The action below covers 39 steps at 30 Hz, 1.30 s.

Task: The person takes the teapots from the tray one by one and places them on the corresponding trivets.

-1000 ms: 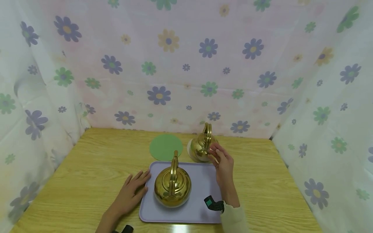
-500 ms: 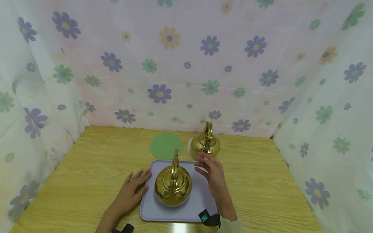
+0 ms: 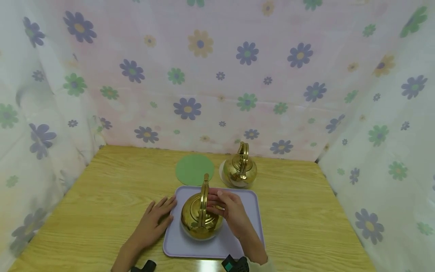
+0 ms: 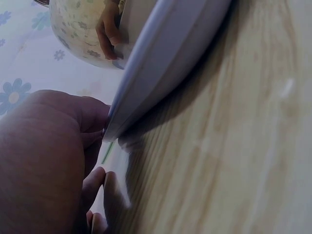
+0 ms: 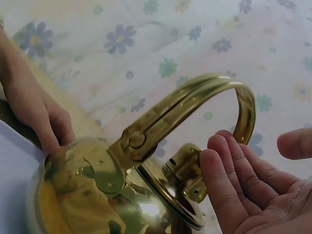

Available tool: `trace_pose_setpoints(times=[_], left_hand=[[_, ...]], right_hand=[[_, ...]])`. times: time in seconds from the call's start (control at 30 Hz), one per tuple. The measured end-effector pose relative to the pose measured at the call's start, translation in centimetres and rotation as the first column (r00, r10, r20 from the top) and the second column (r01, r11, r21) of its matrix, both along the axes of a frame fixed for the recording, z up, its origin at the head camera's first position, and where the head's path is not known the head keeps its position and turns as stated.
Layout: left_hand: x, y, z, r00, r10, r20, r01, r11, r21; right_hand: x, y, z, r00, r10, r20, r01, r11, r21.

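A shiny gold kettle (image 3: pixel 200 226) stands upright on the lavender tray (image 3: pixel 234 247), its arched handle (image 5: pixel 200 95) raised. My right hand (image 3: pixel 231 209) is at the right side of that handle, fingers extended toward it and thumb apart in the right wrist view; the fingers are not wrapped round it. On the tray's left edge rests my left hand (image 3: pixel 153 223), its fingers spread. The left wrist view shows the left thumb touching the tray rim (image 4: pixel 131 92). A second gold kettle (image 3: pixel 240 173) stands behind the tray on a pale round mat (image 3: pixel 222 174).
A green round mat (image 3: pixel 195 170) lies behind the tray, left of the second kettle. The wooden table (image 3: pixel 102 196) ends at a flowered curtain (image 3: pixel 217 94), which also hangs at both sides.
My right hand has moved left and toward me, from the rear kettle to the handle of the kettle on the tray. The left hand has stayed on the tray edge.
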<state>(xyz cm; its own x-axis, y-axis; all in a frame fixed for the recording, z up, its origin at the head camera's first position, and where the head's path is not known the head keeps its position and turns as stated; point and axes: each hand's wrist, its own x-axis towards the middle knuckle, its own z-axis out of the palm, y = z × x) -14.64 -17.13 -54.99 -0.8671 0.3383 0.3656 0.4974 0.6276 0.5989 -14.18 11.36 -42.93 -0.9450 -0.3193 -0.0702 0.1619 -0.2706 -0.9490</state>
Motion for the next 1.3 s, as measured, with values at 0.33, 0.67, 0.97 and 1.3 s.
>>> trace_pose_setpoints(times=[0.33, 0.67, 0.97, 1.3], left_hand=[[0.2, 0.0, 0.4, 1.0, -0.004, 0.017, 0.004, 1.0, 0.009], [0.3, -0.1, 0.3, 1.0, -0.004, 0.005, 0.004, 1.0, 0.011], [0.1, -0.1, 0.5, 1.0, -0.006, 0.003, 0.006, 1.0, 0.0], [0.1, 0.0, 0.5, 1.0, -0.008, 0.012, 0.008, 1.0, 0.008]], right_hand=[[0.5, -0.8, 0.7, 0.993, 0.119, -0.027, -0.12, 0.991, -0.057], [0.9, -2.3, 0.3, 0.995, 0.094, -0.039, -0.097, 0.993, -0.073], [1.4, -3.6, 0.5, 0.998, -0.055, -0.024, 0.054, 0.996, -0.066], [1.6, -3.8, 0.6, 0.989, -0.143, -0.025, 0.142, 0.99, -0.027]])
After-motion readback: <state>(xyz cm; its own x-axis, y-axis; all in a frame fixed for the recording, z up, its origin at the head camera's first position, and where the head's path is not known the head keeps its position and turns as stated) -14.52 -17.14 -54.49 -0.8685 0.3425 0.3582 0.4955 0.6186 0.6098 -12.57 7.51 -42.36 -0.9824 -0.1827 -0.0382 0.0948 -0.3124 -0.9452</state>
